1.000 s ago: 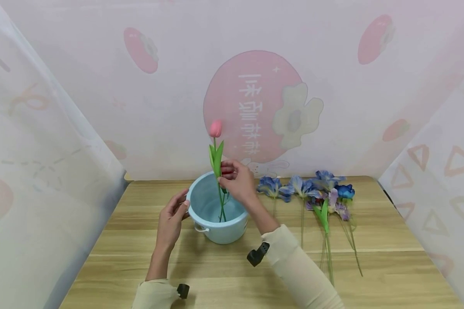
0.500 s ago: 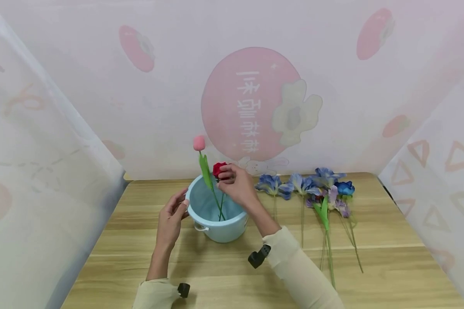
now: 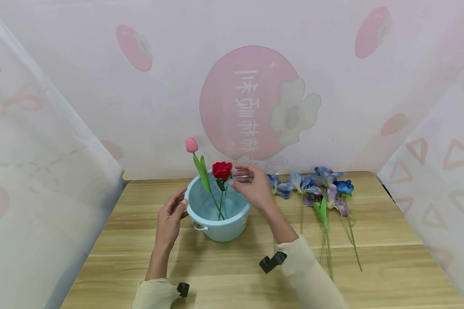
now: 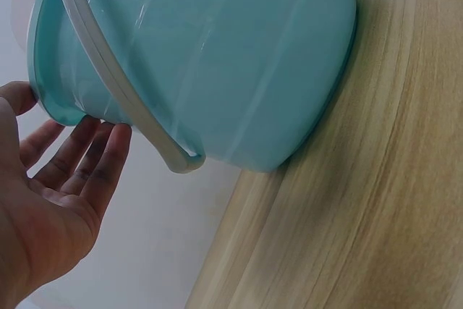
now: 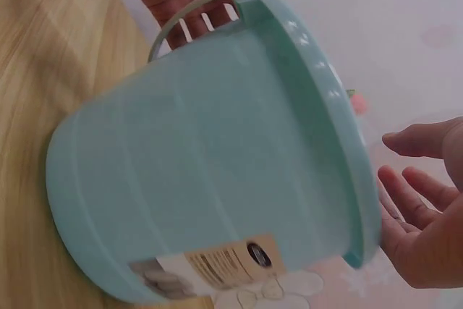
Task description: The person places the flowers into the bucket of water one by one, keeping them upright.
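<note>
A light blue bucket (image 3: 224, 229) stands upright on the table, its pale handle (image 4: 119, 85) hanging down the side. My left hand (image 3: 169, 221) holds its left rim, thumb on the edge and fingers against the outer wall. Inside the bucket a pink tulip (image 3: 191, 145) leans left, its head above the rim. Beside it a red rose (image 3: 222, 171) stands with its stem in the bucket. My right hand (image 3: 255, 189) hovers at the right side of the rim, fingers loosely spread beside the rose and gripping nothing. In the right wrist view a label (image 5: 217, 265) shows on the bucket.
On the wooden table (image 3: 224, 274), right of the bucket, lie blue flowers (image 3: 302, 184), a purple flower (image 3: 337, 201), a deep blue bloom (image 3: 345, 187) and a green-leaved stem (image 3: 324, 214). A printed curtain (image 3: 170, 107) encloses the back and sides.
The tulip has tipped left, away from my right hand. My right hand has let go of the rose and shifted right, uncovering the bloom. My left hand has kept its place on the rim.
</note>
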### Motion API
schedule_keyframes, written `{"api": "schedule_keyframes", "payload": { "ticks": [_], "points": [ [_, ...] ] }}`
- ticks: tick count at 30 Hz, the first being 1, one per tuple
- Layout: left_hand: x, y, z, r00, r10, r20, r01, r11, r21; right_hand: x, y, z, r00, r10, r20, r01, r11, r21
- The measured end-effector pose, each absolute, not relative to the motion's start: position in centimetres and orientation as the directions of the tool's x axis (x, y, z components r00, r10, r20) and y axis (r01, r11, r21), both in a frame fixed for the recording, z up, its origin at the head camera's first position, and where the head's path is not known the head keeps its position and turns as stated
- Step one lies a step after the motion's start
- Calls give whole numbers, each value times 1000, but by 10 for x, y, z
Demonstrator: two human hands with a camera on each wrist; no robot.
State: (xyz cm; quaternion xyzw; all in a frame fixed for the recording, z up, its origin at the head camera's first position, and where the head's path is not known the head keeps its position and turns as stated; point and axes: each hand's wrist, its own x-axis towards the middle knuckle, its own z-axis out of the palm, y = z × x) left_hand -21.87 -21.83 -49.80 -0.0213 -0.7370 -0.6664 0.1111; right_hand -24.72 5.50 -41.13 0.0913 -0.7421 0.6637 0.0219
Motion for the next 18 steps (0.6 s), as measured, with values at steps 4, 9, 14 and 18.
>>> {"api": "schedule_keyframes", "payload": {
  "ticks": [4,9,14,18],
  "points": [
    [-219,-218,-498,-974,-116,195,183,104,978,-243,71,-412,-982,-94,161,-169,79,-982],
    [-219,-218,-500,-975,-117,191,178,111,978,-239,94,-415,-984,-70,164,-169,63,-984],
    [-219,-218,-500,-974,-116,192,180,106,978,-232,119,-421,-990,-47,136,-140,86,-986],
    [-218,-219,-500,-975,-111,193,181,104,978,-225,141,-423,-993,-42,107,-112,121,-986]
  ]
}}
